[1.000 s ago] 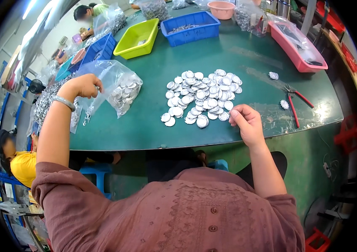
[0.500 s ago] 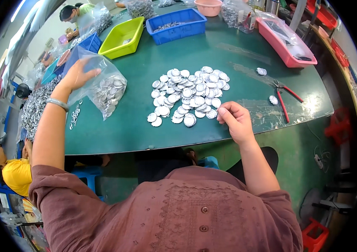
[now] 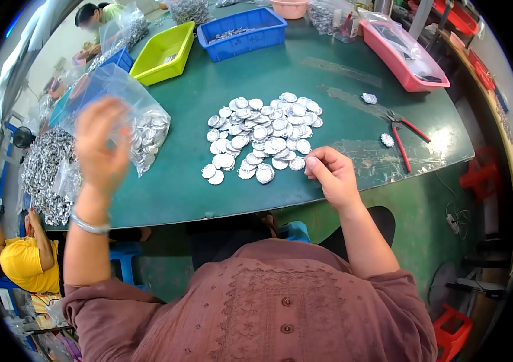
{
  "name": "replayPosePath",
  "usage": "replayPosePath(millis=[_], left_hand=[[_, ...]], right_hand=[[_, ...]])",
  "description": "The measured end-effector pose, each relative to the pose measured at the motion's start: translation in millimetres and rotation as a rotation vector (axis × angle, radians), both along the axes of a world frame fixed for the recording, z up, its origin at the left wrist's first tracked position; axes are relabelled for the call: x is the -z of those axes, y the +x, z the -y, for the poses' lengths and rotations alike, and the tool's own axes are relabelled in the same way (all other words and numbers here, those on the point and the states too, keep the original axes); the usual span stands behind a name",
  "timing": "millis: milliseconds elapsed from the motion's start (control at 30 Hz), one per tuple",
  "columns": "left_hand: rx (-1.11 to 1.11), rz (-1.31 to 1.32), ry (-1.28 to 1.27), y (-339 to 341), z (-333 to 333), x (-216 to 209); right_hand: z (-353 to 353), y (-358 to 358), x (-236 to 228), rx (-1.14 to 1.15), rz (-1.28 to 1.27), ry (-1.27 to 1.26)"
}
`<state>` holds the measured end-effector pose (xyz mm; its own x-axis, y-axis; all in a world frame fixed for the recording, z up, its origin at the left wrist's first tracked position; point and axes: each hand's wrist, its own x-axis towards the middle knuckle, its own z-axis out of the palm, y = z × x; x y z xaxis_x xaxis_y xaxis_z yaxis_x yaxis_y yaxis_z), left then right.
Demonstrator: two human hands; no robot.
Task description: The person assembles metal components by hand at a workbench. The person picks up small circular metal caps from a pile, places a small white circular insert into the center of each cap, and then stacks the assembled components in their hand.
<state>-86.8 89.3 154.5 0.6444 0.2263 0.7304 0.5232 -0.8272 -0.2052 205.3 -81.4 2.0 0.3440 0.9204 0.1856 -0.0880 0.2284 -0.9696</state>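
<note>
A heap of round silver metal discs with beaded rims lies on the green table. At its right front edge, my right hand is closed in a pinch; whatever is between the fingertips, if anything, is too small to make out. My left hand is raised in front of a clear plastic bag, blurred by motion, its thumb and fingers apart and nothing visible in them. Similar silver pieces sit in the bag's lower right part.
Red-handled pliers and two loose discs lie at right. Behind stand a yellow-green tray, a blue tray and a pink tray. A large pile of metal parts is at left, near a person in yellow.
My left hand has come down and toward me from the bag's mouth, now in front of the bag. My right hand stays beside the heap, still pinched. The whole view has shifted slightly.
</note>
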Motion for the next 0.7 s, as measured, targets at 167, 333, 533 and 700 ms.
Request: replayPosePath(millis=[167, 333, 533, 700], left_hand=[[0.064, -0.272, -0.608, 29.8, 21.1, 92.5], [0.079, -0.454, -0.731, 72.6, 23.3, 124.7], [0.066, -0.538, -0.736, 92.7, 25.3, 130.8], [0.069, -0.497, -0.723, 94.8, 27.8, 131.5]], right_hand=[[-1.2, -3.0, -2.0, -0.009, 0.028, -0.007], [-1.8, -1.9, -0.7, -0.010, 0.048, -0.028], [-1.8, -3.4, 0.1, -0.014, 0.044, -0.032], [-1.4, -3.8, -1.8, -0.005, 0.077, -0.024]])
